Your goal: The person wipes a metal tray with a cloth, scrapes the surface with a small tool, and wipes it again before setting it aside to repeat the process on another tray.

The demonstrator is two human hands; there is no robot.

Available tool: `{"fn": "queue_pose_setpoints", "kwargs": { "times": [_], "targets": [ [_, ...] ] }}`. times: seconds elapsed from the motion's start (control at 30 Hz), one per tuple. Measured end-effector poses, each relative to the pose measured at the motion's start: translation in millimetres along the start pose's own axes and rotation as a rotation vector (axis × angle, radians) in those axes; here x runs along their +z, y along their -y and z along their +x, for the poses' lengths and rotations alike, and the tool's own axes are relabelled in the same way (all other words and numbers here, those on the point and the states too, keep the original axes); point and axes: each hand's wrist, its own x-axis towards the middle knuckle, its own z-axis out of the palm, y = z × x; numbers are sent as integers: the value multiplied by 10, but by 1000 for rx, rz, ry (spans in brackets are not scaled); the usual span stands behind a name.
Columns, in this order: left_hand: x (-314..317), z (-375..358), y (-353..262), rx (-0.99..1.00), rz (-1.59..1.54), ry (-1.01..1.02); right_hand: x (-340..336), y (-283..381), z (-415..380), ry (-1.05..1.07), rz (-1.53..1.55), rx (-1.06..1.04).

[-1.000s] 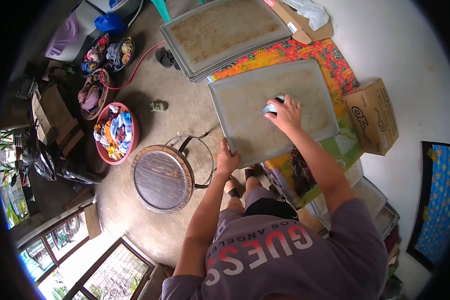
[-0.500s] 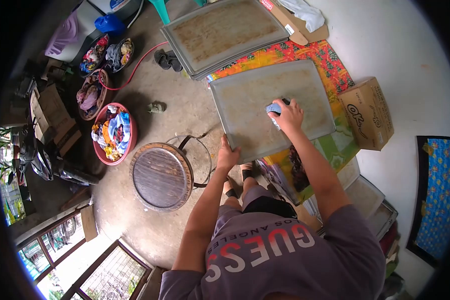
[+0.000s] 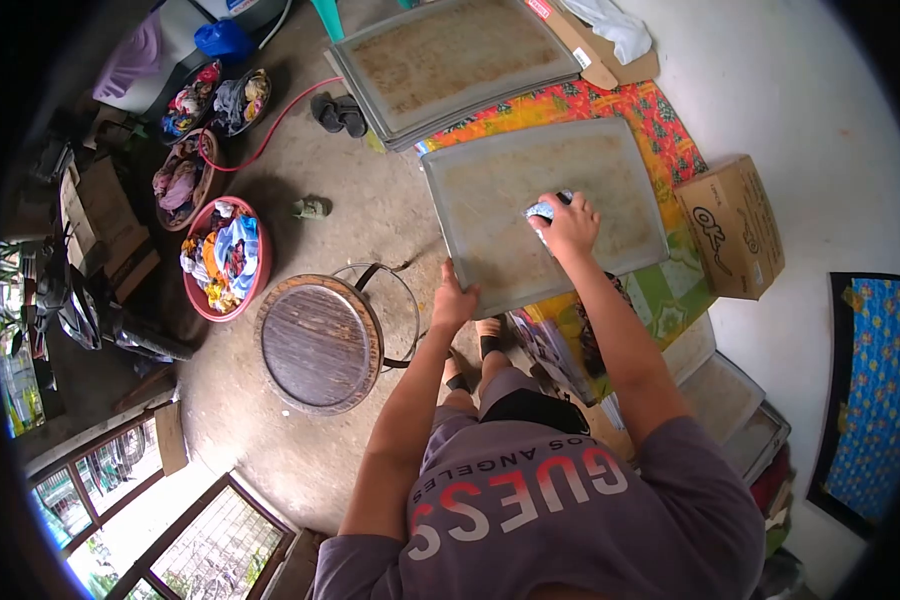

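Note:
A grey baking tray (image 3: 510, 190) with brownish stains lies on the patterned tablecloth, its left part jutting past the table edge. My left hand (image 3: 454, 302) is closed on the tray's near left corner, thumb on top. Pressed to the tray's middle, my right hand (image 3: 570, 224) is wrapped around a small light-blue and dark pad (image 3: 540, 212). Its exact kind is partly hidden by the fingers.
Behind it sits a stack of similar trays (image 3: 460, 70). A cardboard box (image 3: 730, 228) stands at the right by the wall. On the floor to the left are a round wooden stool (image 3: 320, 345), a pink basin (image 3: 260, 260) of clothes and dark slippers (image 3: 338, 115).
My right hand and the pad have shifted slightly left and up over the tray. My left hand keeps its hold on the corner. The whole view has shifted slightly.

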Motion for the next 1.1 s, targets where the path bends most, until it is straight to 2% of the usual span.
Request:
{"fn": "queue_pose_setpoints", "kwargs": {
  "times": [0.1, 0.2, 0.23, 0.33, 0.4, 0.43, 0.53, 0.67, 0.8, 0.83, 0.93, 0.97, 1.07, 1.1],
  "targets": [
    [-60, -32, -118, -43, 12, 16, -3, -43, 11, 55, -34, -4],
    [-40, -16, -110, -44, 8, 21, 42, -162, 95, 118, 72, 145],
    [-31, -5, -60, -40, 9, 15, 75, -147, 74, 119, 73, 97],
    [194, 143, 384, 285, 83, -173, -33, 138, -170, 142, 78, -78],
    [101, 90, 266, 75, -42, -8, -46, 327, -379, 172, 84, -242],
    [29, 60, 167, -28, -106, 72, -24, 318, -374, 147, 116, -219],
    [-305, -72, -132, -201, -584, 300, 47, 138, -188, 48, 141, -36],
    [-351, -91, -198, -319, -636, 310, -54, 435, -623, 135, 144, -507],
    [-405, -95, -226, -331, -663, 314, -87, 323, -291, 108, 128, -323],
    [-408, -96, -236, -340, -671, 318, -128, 315, -281, 156, 115, -351],
    [-390, -122, -270, -315, -632, 295, -194, 80, -182, 241, 98, -657],
    [-403, -111, -304, -315, -608, 296, -203, 19, -137, 188, 99, -618],
    [-390, -123, -306, -317, -576, 269, -210, -157, 92, 80, 118, -226],
    [-364, -108, -271, -308, -573, 255, -159, -190, 155, 57, 70, -163]
  ]
}}
